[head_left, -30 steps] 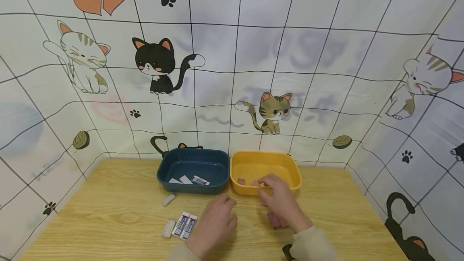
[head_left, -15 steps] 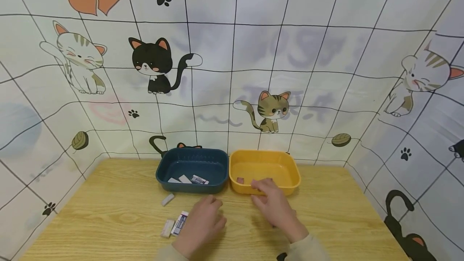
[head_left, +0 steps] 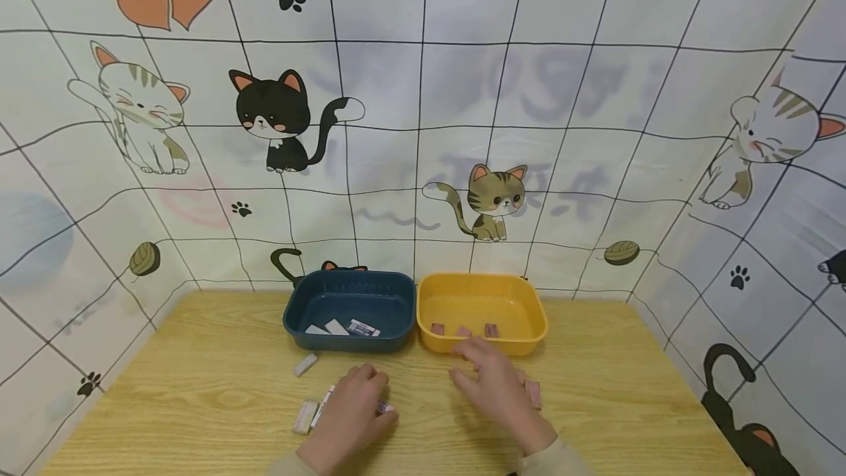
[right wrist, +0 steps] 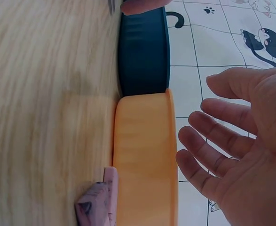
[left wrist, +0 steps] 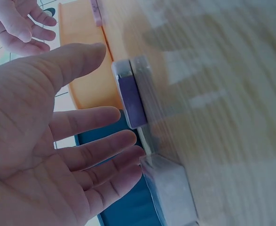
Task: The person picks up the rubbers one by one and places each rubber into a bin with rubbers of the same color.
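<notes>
Left grip (head_left: 350,411) and right grip (head_left: 494,386) are wide and empty, the left so near a purple-labelled eraser (left wrist: 133,104) that a sideways brush could displace it.

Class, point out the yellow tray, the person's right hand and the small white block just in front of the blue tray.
Yellow tray (right wrist: 145,155), right wrist view: on its outer wall.
Right hand (head_left: 496,386), head view: on the back of the hand.
Small white block (head_left: 305,365), head view: middle of its upper face.
</notes>
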Available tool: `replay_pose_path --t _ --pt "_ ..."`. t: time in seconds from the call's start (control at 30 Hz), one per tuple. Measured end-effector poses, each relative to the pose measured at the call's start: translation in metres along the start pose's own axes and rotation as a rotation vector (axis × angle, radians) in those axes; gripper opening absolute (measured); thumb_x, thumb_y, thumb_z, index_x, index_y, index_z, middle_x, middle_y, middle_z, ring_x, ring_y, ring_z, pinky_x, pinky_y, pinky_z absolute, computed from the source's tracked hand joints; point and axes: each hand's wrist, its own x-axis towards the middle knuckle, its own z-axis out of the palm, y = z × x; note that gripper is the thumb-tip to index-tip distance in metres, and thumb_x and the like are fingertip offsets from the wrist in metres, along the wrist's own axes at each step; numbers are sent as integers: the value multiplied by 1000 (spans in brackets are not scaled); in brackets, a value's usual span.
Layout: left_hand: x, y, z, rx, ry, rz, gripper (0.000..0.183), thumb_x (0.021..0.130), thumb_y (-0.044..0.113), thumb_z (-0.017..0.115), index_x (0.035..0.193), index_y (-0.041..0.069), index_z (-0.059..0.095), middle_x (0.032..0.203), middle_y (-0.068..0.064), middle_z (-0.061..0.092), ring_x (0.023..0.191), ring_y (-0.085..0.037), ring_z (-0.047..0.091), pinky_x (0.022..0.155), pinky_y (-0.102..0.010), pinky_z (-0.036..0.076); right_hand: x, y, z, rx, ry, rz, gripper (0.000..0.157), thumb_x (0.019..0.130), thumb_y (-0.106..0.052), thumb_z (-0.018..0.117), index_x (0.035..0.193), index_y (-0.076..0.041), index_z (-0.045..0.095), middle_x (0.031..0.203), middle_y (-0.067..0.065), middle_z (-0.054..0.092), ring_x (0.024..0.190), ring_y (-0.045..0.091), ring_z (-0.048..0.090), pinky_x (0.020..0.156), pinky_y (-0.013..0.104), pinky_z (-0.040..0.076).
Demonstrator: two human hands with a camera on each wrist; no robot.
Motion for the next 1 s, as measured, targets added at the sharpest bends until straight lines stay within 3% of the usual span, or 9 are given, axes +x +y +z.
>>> replay_pose_path --t 0.23,0.43,0.63,1.0 --pt "-2 -5 2 11 48 46 25 75 23 84 89 9 69 84 2 53 74 -14 46 62 -33 42 -4 2 6 6 -11 -50 21 87 -7 79 107 -12 74 110 -1 70 98 20 67 82 37 57" --pt "-1 -9 3 -13 62 76 19 74 16 80 79 13 62 76 5 46 69 -13 41 58 -29 36 -6 3 11 19 -59 -38 18 90 -8 76 108 -10 75 110 0 68 103 18 66 85 38 58" --pt "1 -13 3 -14 55 98 19 73 12 79 76 12 60 74 4 46 67 -12 41 57 -28 35 -8 3 13 20 -127 -52 20 93 -9 74 112 -7 74 113 4 69 102 24 69 81 36 59" --pt "7 -19 1 -11 47 170 16 70 5 74 78 11 60 75 2 50 67 -13 47 59 -29 44 -12 0 17 44 -135 -95 19 92 -6 73 111 -5 73 111 3 69 102 26 70 84 38 59"
